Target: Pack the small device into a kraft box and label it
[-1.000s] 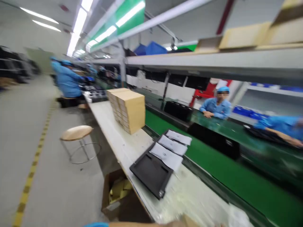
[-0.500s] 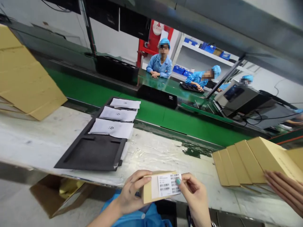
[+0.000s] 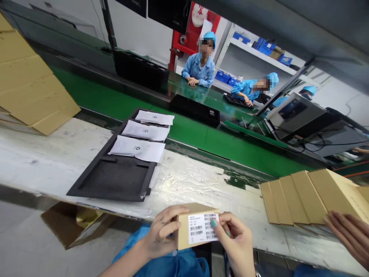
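Factory line: white worktable point(image 3: 57, 154) beside green conveyor point(image 3: 230, 148) | left hand point(image 3: 160, 232) fingers clamped on small cardboard box point(image 3: 184, 227), held just above table's near edge | right hand point(image 3: 235, 240) fingertips pinched on barcode label point(image 3: 201, 227) on box's front | black tray point(image 3: 115, 179) with white packets point(image 3: 138, 148) behind-left | co-worker's hand point(image 3: 350, 234) by flat cartons point(image 3: 305, 196), right.

A pale bench point(image 3: 43, 154) ran beside a green conveyor belt point(image 3: 230, 148). Beyond it stood a white wall point(image 3: 129, 23), a red frame point(image 3: 184, 42) and white shelving point(image 3: 259, 52) with blue bins point(image 3: 265, 46).
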`<state>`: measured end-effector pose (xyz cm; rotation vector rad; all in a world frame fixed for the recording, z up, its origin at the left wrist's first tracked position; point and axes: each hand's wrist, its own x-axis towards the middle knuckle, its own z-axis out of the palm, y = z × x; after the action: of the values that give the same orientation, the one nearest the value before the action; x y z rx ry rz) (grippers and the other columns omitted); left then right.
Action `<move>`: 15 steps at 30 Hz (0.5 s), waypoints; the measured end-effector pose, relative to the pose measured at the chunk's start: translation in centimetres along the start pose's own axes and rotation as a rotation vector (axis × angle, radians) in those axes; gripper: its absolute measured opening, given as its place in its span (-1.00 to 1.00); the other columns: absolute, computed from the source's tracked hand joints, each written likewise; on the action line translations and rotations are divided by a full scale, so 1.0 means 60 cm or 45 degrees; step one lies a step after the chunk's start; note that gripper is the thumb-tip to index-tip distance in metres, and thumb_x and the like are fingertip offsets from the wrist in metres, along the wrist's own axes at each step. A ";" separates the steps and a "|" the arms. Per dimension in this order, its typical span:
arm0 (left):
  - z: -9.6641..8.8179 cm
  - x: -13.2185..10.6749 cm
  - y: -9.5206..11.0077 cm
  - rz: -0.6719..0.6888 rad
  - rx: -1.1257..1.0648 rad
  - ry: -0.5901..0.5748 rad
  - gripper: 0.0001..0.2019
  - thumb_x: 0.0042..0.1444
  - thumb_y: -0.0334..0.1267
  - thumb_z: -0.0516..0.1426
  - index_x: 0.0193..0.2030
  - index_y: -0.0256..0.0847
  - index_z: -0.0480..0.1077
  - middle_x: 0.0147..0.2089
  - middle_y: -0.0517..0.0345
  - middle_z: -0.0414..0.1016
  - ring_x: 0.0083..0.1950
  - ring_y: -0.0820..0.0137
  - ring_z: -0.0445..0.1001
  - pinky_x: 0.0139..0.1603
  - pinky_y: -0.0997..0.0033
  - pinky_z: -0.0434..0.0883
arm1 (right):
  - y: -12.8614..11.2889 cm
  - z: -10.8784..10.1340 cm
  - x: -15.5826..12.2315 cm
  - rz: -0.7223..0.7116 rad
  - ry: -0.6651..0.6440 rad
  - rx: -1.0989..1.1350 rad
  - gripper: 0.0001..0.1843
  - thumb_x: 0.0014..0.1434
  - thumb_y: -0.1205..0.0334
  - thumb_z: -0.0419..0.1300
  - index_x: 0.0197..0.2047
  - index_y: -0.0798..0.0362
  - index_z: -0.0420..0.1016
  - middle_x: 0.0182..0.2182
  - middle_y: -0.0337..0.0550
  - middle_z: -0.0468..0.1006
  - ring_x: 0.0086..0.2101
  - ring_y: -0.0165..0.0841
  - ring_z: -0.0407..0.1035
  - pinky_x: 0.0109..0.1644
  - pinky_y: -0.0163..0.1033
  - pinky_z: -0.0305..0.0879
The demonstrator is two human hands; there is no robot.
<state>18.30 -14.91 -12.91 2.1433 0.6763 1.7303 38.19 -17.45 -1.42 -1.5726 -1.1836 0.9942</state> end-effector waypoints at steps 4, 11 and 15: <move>-0.006 -0.011 -0.003 0.019 0.042 -0.083 -0.35 0.09 -0.34 0.30 0.25 -0.06 0.08 0.23 -0.17 0.33 0.17 0.13 0.44 0.03 0.08 0.54 | 0.007 -0.001 0.002 -0.004 -0.015 -0.077 -0.65 0.07 -0.06 0.34 -0.47 0.06 0.50 -0.57 -0.23 0.40 -0.50 -0.39 0.20 -0.44 -0.33 0.15; -0.019 0.005 0.007 0.031 0.158 -0.193 -0.64 0.20 -0.32 0.21 0.12 -0.11 0.28 0.22 -0.13 0.28 0.19 0.14 0.40 0.03 0.14 0.52 | 0.021 -0.011 0.001 -0.039 -0.036 -0.117 -0.70 0.11 0.00 0.33 -0.44 0.06 0.53 -0.54 -0.22 0.42 -0.51 -0.42 0.16 -0.45 -0.34 0.09; -0.021 0.006 0.007 0.031 0.184 -0.213 -0.65 0.20 -0.27 0.22 0.12 -0.10 0.33 0.21 -0.11 0.28 0.17 0.14 0.40 0.03 0.14 0.52 | 0.031 -0.016 0.004 -0.091 -0.093 -0.163 -0.72 0.13 0.02 0.32 -0.43 0.06 0.54 -0.54 -0.21 0.43 -0.51 -0.41 0.18 -0.46 -0.33 0.12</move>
<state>17.21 -15.15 -12.14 2.3703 0.7521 1.5342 39.63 -17.67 -2.96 -1.5930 -1.3679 0.9520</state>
